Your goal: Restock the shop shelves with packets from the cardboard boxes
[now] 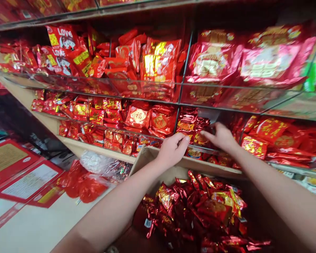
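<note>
A cardboard box [147, 158] stands against the shelves, holding many shiny red wrapped packets [195, 207]. Above its far rim, my left hand [173, 149] has curled fingers, thumb near the forefinger; whatever they hold, if anything, is hidden. My right hand [219, 137] is at the lower shelf compartment, fingers bent around the right side of dark red packets [202, 131]. Another stack of dark red packets [186, 123] lies to the left of these, just behind my left hand.
Upper shelf compartments hold larger red bags [160, 59] and pink bags [265, 63], behind a clear front strip [121, 88]. Red plastic bags [85, 182] and a clear bag [96, 161] lie on the floor at left, near red printed cartons [26, 179].
</note>
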{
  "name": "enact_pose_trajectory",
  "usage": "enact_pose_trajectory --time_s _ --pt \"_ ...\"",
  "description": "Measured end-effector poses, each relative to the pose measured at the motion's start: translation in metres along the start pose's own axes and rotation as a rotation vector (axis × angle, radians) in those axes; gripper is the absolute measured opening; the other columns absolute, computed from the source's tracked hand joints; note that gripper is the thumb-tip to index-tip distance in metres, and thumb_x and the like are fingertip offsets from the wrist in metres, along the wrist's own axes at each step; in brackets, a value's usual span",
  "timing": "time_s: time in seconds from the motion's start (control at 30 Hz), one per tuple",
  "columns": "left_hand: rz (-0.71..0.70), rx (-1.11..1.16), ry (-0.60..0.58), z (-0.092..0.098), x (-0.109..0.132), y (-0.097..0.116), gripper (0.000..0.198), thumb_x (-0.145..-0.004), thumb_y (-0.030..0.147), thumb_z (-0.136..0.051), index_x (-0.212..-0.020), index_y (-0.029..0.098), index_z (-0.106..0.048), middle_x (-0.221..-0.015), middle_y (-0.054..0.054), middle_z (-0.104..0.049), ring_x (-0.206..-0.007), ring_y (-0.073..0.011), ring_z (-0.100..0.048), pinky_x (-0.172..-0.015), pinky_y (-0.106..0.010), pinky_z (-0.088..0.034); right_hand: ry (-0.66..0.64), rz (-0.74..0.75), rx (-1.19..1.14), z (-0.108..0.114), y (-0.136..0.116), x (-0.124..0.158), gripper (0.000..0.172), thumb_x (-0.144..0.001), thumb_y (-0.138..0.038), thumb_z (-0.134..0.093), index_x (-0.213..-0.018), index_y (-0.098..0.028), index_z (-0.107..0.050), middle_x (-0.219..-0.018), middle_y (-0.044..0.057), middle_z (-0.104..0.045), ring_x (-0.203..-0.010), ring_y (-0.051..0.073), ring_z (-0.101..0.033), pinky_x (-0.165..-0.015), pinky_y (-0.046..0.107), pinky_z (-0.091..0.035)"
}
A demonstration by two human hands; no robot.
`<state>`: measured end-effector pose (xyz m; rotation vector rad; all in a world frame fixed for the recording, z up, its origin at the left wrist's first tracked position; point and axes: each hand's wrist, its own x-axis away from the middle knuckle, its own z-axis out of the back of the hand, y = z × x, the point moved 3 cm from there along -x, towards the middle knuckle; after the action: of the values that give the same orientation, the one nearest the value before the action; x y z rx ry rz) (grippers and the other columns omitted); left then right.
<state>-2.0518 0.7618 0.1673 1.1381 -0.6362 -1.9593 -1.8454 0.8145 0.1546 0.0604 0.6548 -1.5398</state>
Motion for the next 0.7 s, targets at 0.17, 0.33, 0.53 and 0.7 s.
enact_pose_trajectory --time_s 0.17,0.33,0.53,0.7 --pt "0.067 0.143 0.009 -0.001 -0.003 -0.008 0.026 -0.084 0.035 -0.037 -0.065 0.019 -0.046 -0.053 0.004 -0.043 -0.053 -0.0088 -0.042 -0.053 -0.022 -0.033 0.208 0.416 -0.236 0.041 -0.063 0.072 0.016 -0.081 -0.031 -0.047 -0.075 -0.018 -0.053 -0.067 0.002 -0.054 -0.061 0.011 -0.049 -0.059 0.023 -0.039" --pt "0.076 0.174 0.005 -0.004 -0.003 -0.011 0.028 -0.083 0.037 -0.037 -0.064 0.019 -0.045 -0.051 0.005 -0.040 -0.050 -0.0076 -0.040 -0.051 -0.021 -0.031 -0.600 0.633 -0.104 -0.029 -0.113 0.155 0.026 -0.086 -0.030 -0.036 -0.084 -0.017 -0.059 -0.078 0.006 -0.060 -0.077 0.016 -0.054 -0.072 0.027 -0.040" --pt "0.065 0.188 -0.013 0.000 -0.001 -0.010 0.028 -0.083 0.038 -0.038 -0.066 0.018 -0.047 -0.050 0.006 -0.041 -0.048 -0.0068 -0.041 -0.050 -0.020 -0.033 -0.903 0.301 0.257 -0.117 -0.132 0.169 0.048 -0.069 -0.050 -0.055 -0.091 -0.007 -0.063 -0.098 0.018 -0.058 -0.099 0.032 -0.047 -0.082 0.041 -0.036" --pt "0.120 0.249 -0.046 0.003 -0.002 -0.010 0.027 -0.082 0.039 -0.040 -0.068 0.017 -0.049 -0.049 0.006 -0.043 -0.044 -0.0061 -0.042 -0.046 -0.019 -0.033 -0.758 0.342 0.000 -0.104 -0.143 0.173 0.031 -0.069 -0.028 -0.061 -0.096 -0.012 -0.056 -0.087 0.011 -0.063 -0.085 0.023 -0.056 -0.083 0.037 -0.036"
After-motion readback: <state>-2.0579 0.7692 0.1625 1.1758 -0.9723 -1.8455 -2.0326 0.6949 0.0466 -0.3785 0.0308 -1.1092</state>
